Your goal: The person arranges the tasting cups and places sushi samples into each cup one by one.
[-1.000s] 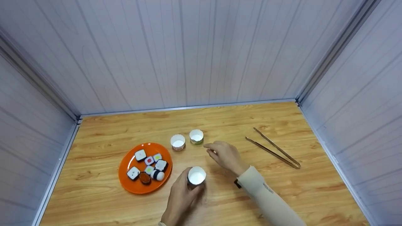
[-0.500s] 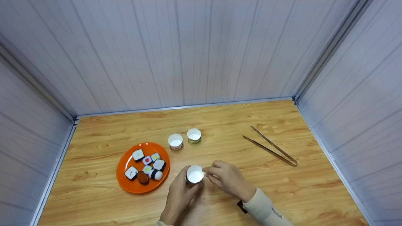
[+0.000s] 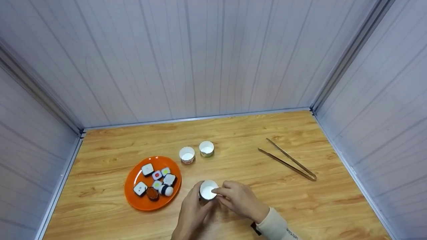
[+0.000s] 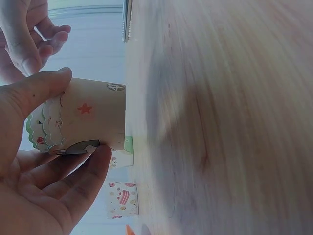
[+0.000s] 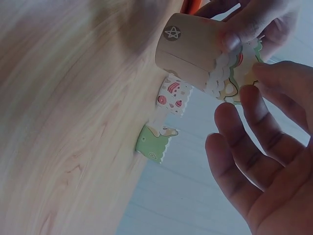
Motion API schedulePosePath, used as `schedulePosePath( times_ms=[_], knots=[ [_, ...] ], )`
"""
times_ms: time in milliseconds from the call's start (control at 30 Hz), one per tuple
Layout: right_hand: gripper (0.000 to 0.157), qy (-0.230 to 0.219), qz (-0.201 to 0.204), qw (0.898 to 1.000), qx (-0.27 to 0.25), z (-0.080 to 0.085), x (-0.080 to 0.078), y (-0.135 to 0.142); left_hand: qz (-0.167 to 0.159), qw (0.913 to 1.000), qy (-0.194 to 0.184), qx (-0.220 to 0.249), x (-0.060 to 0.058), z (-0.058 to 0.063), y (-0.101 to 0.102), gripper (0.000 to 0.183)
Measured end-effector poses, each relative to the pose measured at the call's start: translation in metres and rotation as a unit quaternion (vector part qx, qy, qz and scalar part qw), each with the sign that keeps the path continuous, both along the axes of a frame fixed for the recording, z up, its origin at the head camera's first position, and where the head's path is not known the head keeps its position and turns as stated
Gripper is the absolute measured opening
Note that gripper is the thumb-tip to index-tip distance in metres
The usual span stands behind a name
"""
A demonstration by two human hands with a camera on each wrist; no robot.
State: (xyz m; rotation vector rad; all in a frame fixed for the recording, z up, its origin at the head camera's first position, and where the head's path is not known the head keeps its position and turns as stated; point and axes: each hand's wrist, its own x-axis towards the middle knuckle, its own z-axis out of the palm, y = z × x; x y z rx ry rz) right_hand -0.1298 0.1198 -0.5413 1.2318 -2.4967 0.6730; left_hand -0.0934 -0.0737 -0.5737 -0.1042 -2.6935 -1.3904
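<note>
My left hand [image 3: 191,210] grips a stack of nested paper baking cups [image 3: 207,190] at the front middle of the table. In the left wrist view, the outer cup [image 4: 93,110] is beige with a red star, and scalloped rims of inner cups show beyond it. My right hand [image 3: 242,201] is at the stack's right side, pinching the rim of an inner green-and-white cup [image 5: 247,73] between thumb and finger. Two paper cups stand upright farther back: one white with red pictures [image 3: 187,155], the other green [image 3: 206,149].
An orange plate [image 3: 133,200] at the left bears several sushi pieces [image 3: 156,184]. Metal tongs [image 3: 288,161] lie spread on the wooden table [image 3: 240,140] at the right. Pale panel walls [image 3: 196,60] stand behind and at both sides.
My right hand has come from beside the back cups toward me to the stack, and now pinches an inner cup's rim. My left hand keeps its grip in about the same place.
</note>
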Motion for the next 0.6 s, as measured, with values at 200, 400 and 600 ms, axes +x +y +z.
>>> schedulePosePath(
  times_ms=[200,400,600],
  knots=[
    [0.018,0.004,-0.001,1.000,0.003,-0.0043,0.0018,0.0008,-0.005,0.9998,-0.017,0.007,-0.0002,-0.0015,0.0028,0.061],
    [0.010,0.003,0.014,1.000,-0.006,-0.0086,0.0042,0.0025,-0.008,0.9995,-0.028,0.010,0.0034,-0.0040,0.0043,0.061],
    [0.009,0.006,0.014,1.000,-0.013,-0.0046,-0.0023,0.0005,-0.010,0.9996,-0.021,0.015,-0.0033,-0.0002,0.0029,0.064]
  ],
)
